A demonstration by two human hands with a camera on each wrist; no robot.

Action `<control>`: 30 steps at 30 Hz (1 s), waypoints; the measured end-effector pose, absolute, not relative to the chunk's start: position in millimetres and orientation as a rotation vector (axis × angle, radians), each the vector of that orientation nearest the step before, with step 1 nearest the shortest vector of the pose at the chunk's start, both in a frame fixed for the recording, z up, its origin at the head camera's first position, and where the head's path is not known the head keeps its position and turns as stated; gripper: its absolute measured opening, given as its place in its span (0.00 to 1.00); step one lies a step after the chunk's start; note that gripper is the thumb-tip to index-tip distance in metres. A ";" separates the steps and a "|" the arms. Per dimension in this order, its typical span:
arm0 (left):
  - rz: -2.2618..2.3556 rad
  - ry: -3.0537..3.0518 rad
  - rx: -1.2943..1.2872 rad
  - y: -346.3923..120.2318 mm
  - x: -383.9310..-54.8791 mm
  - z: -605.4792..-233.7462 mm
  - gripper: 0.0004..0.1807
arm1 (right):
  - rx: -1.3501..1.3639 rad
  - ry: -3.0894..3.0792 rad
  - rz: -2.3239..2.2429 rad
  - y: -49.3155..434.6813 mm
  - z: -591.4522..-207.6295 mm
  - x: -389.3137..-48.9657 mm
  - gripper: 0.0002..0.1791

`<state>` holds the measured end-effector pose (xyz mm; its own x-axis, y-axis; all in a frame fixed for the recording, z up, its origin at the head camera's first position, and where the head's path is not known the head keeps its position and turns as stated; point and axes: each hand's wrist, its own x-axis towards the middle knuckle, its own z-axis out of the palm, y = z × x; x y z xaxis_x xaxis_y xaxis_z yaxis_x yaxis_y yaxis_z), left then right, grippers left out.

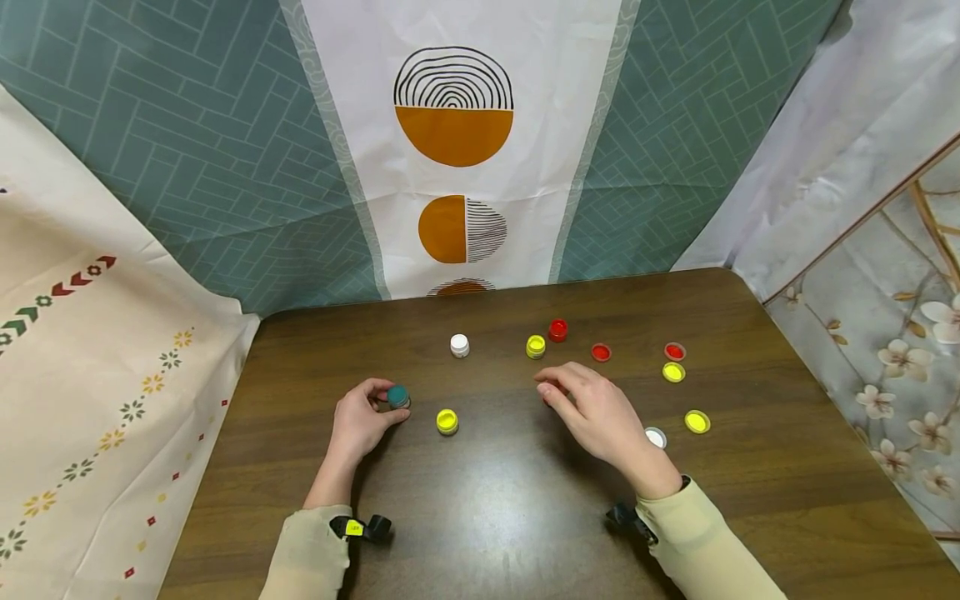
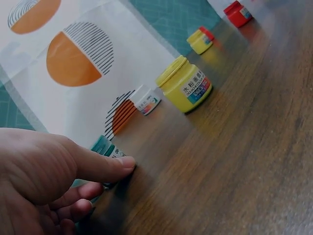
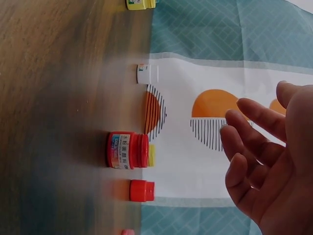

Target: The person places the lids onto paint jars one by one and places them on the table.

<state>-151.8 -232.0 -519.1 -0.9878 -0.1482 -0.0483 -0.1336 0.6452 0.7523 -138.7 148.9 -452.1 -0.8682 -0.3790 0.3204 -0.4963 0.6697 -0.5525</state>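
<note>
My left hand (image 1: pixel 362 421) grips a small teal-green paint jar (image 1: pixel 398 397) by its sides, thumb on one side and fingers on the other; in the left wrist view the fingers partly hide it. Just right of it stands a yellow paint jar (image 1: pixel 447 422) with its lid off. My right hand (image 1: pixel 592 408) hovers above the table with loosely bent fingers and nothing in them. Below it is a red paint jar (image 3: pixel 127 150) without a lid, almost wholly covered by the hand in the head view.
Farther back stand a white jar (image 1: pixel 460 346), another yellow jar (image 1: pixel 536 347) and another red jar (image 1: pixel 558 330). On the right lie loose lids: red lids (image 1: pixel 602 352), yellow lids (image 1: pixel 697 422) and a white lid (image 1: pixel 656 437). Patterned cloth hangs behind the table.
</note>
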 end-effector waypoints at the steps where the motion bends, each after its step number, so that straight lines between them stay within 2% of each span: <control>1: -1.295 -2.836 0.243 -232.1 -151.8 -518.9 0.28 | 0.714 -2.706 0.974 149.1 -452.4 -138.7 0.14; 13: -1.421 -2.777 0.218 -237.0 -140.8 -511.9 0.36 | 0.698 -2.758 0.941 158.7 -455.8 -139.5 0.13; 18: -1.417 -2.620 0.281 -233.8 -124.2 -502.0 0.31 | 0.670 -2.780 0.933 171.1 -458.1 -139.8 0.13; 24: -1.476 -2.488 0.207 -216.2 -100.0 -490.8 0.20 | 0.603 -2.808 0.904 195.8 -463.2 -138.9 0.16; 30: -1.466 -2.634 0.155 -191.0 -87.8 -496.7 0.19 | 0.533 -2.796 0.905 221.8 -468.8 -135.3 0.15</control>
<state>-87.8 -191.0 -496.7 -0.9872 -0.1488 0.0576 -0.0295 0.5246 0.8509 -135.3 221.8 -468.8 -0.9248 -0.2854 0.2516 -0.3787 0.7541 -0.5366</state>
